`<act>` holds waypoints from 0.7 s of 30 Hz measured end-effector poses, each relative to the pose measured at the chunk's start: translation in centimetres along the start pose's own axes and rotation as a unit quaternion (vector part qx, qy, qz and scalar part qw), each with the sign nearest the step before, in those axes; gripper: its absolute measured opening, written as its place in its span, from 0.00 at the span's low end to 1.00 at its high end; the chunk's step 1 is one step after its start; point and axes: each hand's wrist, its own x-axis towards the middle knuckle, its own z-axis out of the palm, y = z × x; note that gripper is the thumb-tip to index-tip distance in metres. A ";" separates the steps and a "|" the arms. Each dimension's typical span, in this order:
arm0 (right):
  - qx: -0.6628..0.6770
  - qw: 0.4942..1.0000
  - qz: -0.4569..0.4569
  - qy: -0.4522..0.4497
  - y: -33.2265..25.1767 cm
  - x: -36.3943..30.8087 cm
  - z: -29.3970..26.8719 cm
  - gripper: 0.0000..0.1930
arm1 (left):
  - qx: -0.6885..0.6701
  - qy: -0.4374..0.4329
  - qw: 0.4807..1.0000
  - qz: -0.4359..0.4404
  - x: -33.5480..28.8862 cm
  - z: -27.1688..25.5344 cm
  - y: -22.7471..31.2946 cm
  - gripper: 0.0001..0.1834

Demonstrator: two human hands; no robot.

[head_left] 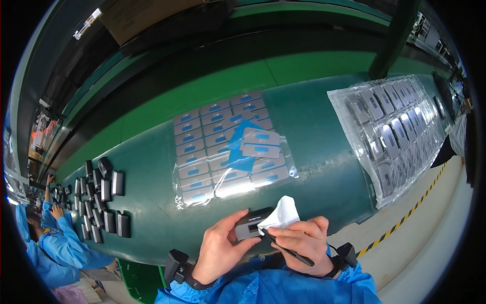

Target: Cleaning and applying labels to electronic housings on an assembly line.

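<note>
My left hand (216, 249) is closed around a small grey and black box-shaped device (245, 231) near the front edge of the table, with a dark rectangular opening in its grey face. In my right hand (305, 247), the fingers pinch a slim black pen-like tool (297, 256); whether it is a pen or tweezers cannot be told. A crumpled white wipe (284, 214) is held there too. One corner of the wipe and the tool's tip meet the device beside its opening.
Behind my hands, a clear plastic sheet carries rows of grey panels (192, 171), with blue film (242, 161) and loose panels on top. Several black-and-grey devices (105, 190) stand at left. A bubble-wrapped tray (377, 190) of silver-grey parts lies at right. Blue-sleeved people (66, 238) work far left.
</note>
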 end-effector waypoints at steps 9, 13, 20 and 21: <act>-0.020 1.000 0.011 0.000 -0.5 0.0 0.2 0.12 | 0.004 0.005 1.000 0.006 -0.1 0.1 -0.2 0.32; 0.029 1.000 -0.003 -0.010 -0.9 0.2 0.8 0.13 | -0.001 0.001 1.000 0.014 -0.2 0.0 -0.5 0.32; 0.001 1.000 0.023 -0.010 -0.5 0.3 0.0 0.11 | 0.000 0.017 1.000 0.012 -0.1 -0.2 -0.4 0.32; -0.014 0.999 0.028 -0.006 -0.3 0.3 0.0 0.10 | -0.002 0.011 1.000 -0.005 -0.1 -0.3 -0.2 0.32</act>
